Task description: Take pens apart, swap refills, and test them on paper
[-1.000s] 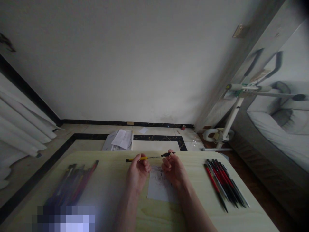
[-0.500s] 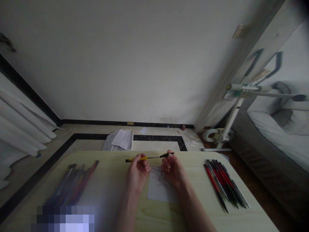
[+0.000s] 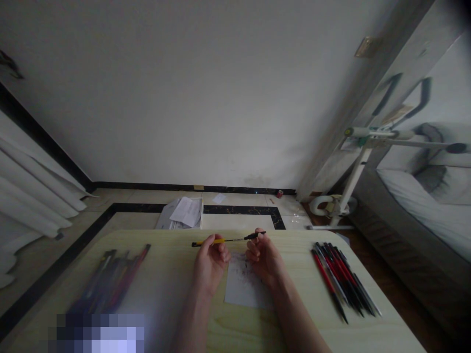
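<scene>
Above the far part of the table, my left hand (image 3: 210, 260) is closed on a yellow pen barrel (image 3: 218, 240) with a black end. My right hand (image 3: 265, 257) pinches the pen's black front section (image 3: 252, 236). A thin refill (image 3: 235, 239) shows between the two parts, in line with both. Beneath my hands lies a white sheet of paper (image 3: 243, 289) with dark scribbles, partly covered by my right hand and forearm.
Several red, black and clear pens (image 3: 342, 279) lie in a row on the table's right. Another group of pens (image 3: 114, 279) lies at the left, hazy and partly masked. Beyond the table (image 3: 162, 294), papers (image 3: 187, 212) rest in a box on the floor.
</scene>
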`<action>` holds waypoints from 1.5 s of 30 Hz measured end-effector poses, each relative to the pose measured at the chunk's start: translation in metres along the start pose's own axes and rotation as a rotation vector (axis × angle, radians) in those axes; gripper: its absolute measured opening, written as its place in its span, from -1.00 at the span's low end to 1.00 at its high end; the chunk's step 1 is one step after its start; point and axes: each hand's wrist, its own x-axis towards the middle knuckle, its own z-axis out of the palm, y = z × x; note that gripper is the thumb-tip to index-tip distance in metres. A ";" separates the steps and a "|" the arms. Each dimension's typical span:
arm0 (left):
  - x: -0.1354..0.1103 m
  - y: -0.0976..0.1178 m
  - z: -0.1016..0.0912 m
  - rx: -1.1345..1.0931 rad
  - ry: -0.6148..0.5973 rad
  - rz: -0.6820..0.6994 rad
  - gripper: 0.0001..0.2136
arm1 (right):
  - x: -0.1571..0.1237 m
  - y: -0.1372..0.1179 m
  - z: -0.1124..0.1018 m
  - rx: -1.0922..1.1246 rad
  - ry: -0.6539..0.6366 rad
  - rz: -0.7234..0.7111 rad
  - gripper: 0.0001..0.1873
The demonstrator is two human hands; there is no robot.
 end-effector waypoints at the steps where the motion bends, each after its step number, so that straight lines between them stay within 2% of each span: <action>1: 0.000 0.000 0.000 -0.002 -0.003 0.001 -0.89 | 0.000 0.000 0.000 0.001 -0.001 -0.002 -0.84; 31: 0.000 -0.001 0.001 0.029 0.047 0.027 -0.88 | 0.001 0.000 -0.001 -0.058 0.020 -0.014 -0.81; 45: 0.000 -0.001 0.001 0.050 0.030 0.038 -0.88 | -0.001 0.001 0.002 -0.135 0.040 -0.010 -0.85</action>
